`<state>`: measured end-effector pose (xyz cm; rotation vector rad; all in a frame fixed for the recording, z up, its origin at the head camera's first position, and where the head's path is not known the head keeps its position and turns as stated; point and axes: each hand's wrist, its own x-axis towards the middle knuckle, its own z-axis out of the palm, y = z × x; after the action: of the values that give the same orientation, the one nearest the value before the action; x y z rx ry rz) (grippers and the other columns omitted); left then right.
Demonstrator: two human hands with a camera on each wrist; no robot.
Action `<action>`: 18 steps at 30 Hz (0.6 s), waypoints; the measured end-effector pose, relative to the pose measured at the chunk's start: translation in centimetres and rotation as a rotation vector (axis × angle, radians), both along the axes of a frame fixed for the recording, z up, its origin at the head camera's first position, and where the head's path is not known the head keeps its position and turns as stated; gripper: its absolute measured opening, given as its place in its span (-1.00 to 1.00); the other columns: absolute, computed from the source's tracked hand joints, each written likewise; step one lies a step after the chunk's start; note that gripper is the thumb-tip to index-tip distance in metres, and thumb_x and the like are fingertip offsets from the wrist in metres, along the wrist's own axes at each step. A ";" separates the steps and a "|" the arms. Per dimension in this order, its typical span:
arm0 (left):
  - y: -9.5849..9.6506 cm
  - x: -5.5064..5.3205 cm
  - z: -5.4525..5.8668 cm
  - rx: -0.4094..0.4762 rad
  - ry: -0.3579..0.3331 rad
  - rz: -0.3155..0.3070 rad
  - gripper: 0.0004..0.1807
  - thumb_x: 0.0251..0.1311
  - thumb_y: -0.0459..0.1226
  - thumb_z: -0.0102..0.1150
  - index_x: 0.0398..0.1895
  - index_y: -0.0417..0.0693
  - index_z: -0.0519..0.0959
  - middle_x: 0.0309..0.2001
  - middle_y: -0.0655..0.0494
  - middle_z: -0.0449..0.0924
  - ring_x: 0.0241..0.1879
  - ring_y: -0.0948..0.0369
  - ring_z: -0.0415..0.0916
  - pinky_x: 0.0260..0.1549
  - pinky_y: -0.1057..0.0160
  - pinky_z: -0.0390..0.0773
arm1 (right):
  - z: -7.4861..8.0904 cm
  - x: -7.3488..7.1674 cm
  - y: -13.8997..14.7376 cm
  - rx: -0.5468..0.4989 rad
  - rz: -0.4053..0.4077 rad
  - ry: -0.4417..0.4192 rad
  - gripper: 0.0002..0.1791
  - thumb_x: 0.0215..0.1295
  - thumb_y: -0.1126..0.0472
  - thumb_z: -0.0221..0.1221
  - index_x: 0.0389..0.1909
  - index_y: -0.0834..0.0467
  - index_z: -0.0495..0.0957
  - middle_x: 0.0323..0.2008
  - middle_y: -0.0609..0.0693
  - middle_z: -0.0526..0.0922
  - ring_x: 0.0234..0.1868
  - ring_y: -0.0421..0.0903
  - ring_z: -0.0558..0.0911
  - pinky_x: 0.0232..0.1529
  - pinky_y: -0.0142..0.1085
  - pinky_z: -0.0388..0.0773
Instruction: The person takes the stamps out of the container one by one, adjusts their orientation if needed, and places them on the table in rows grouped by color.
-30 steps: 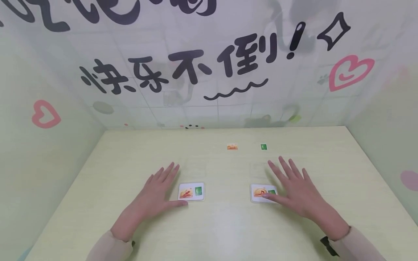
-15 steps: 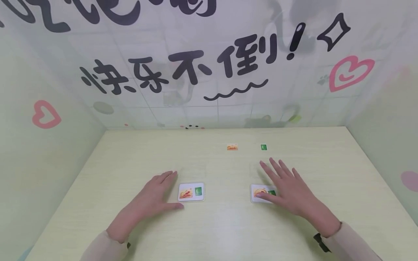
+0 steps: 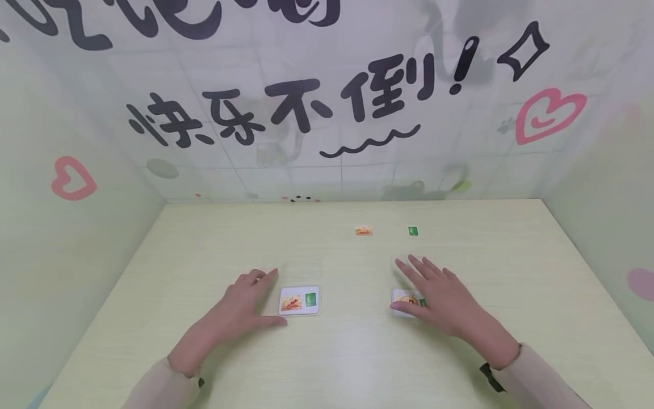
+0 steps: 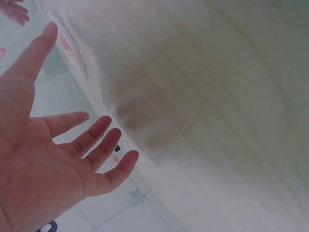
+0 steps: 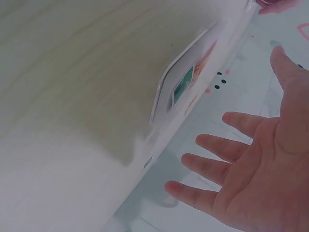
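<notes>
Two white cards lie on the table, each bearing an orange picture stamp and a green one. Beside the left card (image 3: 299,300), my left hand (image 3: 232,312) holds nothing, its thumb spread toward the card's near corner. In the left wrist view the fingers (image 4: 104,150) are loosely bent. My right hand (image 3: 447,304) is over the right card (image 3: 399,296), hiding its right part; the thumb crosses the card in the head view. The right wrist view shows those fingers (image 5: 207,169) spread, above the card's level. A loose orange stamp (image 3: 364,231) and a green stamp (image 3: 413,231) lie farther back.
A pale wood-grain table (image 3: 347,363) runs back to a printed wall (image 3: 306,176) with black lettering and hearts. Side walls close it in on the left and right. Behind the left card a faint clear rectangular outline (image 3: 302,268) shows on the table.
My right hand has moved left, farther over the right card. My left hand has drawn slightly back and left, its fingers now more bent. Cards and loose stamps stay put.
</notes>
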<state>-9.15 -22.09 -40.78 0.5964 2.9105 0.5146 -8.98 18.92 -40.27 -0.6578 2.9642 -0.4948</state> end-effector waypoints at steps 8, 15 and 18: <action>-0.2 -0.3 -0.3 0.033 -0.065 0.024 0.12 -0.04 0.02 0.69 0.51 -0.32 0.36 0.20 -0.24 0.48 0.10 -0.09 0.48 0.12 -0.19 0.54 | -0.1 -0.4 -1.1 -0.002 0.035 0.015 -0.09 0.39 -0.35 0.24 0.58 0.09 0.33 0.53 0.28 0.37 0.50 0.41 0.35 0.33 0.40 0.33; -0.2 -0.5 -0.5 0.083 -0.114 0.033 0.09 -0.05 0.01 0.70 0.49 -0.35 0.38 0.15 -0.18 0.48 0.08 -0.03 0.45 0.13 -0.13 0.53 | -0.2 -0.7 -2.2 -0.008 0.062 0.020 -0.12 0.41 -0.32 0.24 0.57 0.10 0.34 0.52 0.28 0.37 0.50 0.40 0.36 0.34 0.39 0.32; -0.2 -0.5 -0.5 0.113 -0.136 0.032 0.07 -0.04 0.01 0.69 0.48 -0.33 0.40 0.11 -0.13 0.47 0.04 0.02 0.42 0.07 -0.07 0.53 | -0.2 -0.8 -2.7 -0.009 0.076 0.027 -0.14 0.43 -0.30 0.24 0.57 0.11 0.35 0.51 0.28 0.39 0.49 0.39 0.37 0.34 0.38 0.34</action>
<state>-9.60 -22.32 -41.24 0.5080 2.7806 0.6992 -9.80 16.25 -40.44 -0.7810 2.9499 -0.4973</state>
